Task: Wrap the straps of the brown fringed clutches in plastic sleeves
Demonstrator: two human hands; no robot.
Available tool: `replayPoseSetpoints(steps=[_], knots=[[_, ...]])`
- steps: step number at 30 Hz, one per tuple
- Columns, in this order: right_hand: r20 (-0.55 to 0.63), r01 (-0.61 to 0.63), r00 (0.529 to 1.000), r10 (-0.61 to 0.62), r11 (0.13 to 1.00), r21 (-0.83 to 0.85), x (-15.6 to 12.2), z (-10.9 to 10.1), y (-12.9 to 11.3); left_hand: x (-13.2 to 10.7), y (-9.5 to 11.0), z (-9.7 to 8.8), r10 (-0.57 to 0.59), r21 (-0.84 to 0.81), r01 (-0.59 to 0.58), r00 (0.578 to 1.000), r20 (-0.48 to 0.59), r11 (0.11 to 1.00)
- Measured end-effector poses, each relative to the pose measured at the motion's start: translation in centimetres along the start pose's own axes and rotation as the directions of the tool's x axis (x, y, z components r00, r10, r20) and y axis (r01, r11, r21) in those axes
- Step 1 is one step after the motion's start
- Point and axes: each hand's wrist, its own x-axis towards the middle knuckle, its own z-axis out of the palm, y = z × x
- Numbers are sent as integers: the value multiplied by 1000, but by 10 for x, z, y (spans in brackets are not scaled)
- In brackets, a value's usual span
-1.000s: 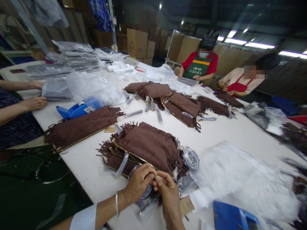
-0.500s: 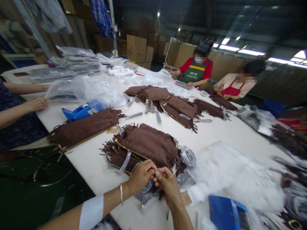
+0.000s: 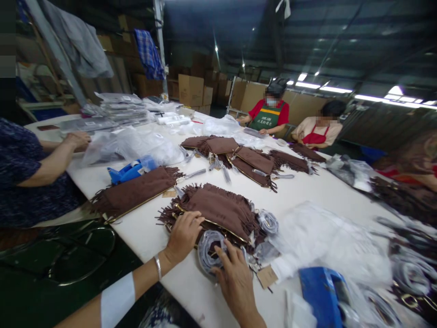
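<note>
A stack of brown fringed bags (image 3: 218,207) with gold zips lies in front of me. My left hand (image 3: 184,234) rests at the near left edge of the stack, its fingers stretched over the zip edge of the top bag. A strap coil (image 3: 206,255) wrapped in clear plastic stands against the near side of the stack. My right hand (image 3: 235,275) touches the right side of this coil with its fingers apart. Another wrapped strap coil (image 3: 268,222) sits at the right end of the stack. A brown card tag (image 3: 266,276) lies beside my right hand.
A blue tape dispenser (image 3: 321,291) stands at the near right, beside white plastic bags (image 3: 327,241). Another blue dispenser (image 3: 131,169) sits behind a single fringed bag (image 3: 136,193). More fringed bags (image 3: 256,159) lie farther back. Co-workers (image 3: 269,111) are around the table.
My hands, pinched together before, have come apart. My left hand moved left onto the bag edge; my right hand opened beside the strap coil. The co-worker's arm at left shifted right.
</note>
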Motion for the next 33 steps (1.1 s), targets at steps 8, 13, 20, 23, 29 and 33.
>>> replayPoseSetpoints(steps=[8, 13, 20, 23, 29, 33], knots=[[113, 116, 989, -91, 965, -237, 10, -6, -9, 51, -12, 12, 190, 160, -251, 927, 323, 955], [62, 50, 997, -37, 975, -216, 7, -5, -22, 62, -22, 9, 237, 69, -267, 927, 289, 961], [-134, -44, 991, 4, 953, -301, -17, 25, -32, 57, -33, 22, 175, -81, -159, 949, 263, 984], [-133, -22, 991, -27, 936, -350, -26, 34, -34, 55, -38, 26, 158, -113, -132, 953, 258, 985], [15, 1, 1000, 5, 930, -368, -13, 39, -42, 56, -40, 27, 124, -173, -87, 969, 215, 981], [112, 74, 992, -50, 973, -217, -16, 28, -55, 57, -41, 27, 110, -214, -66, 974, 200, 975]])
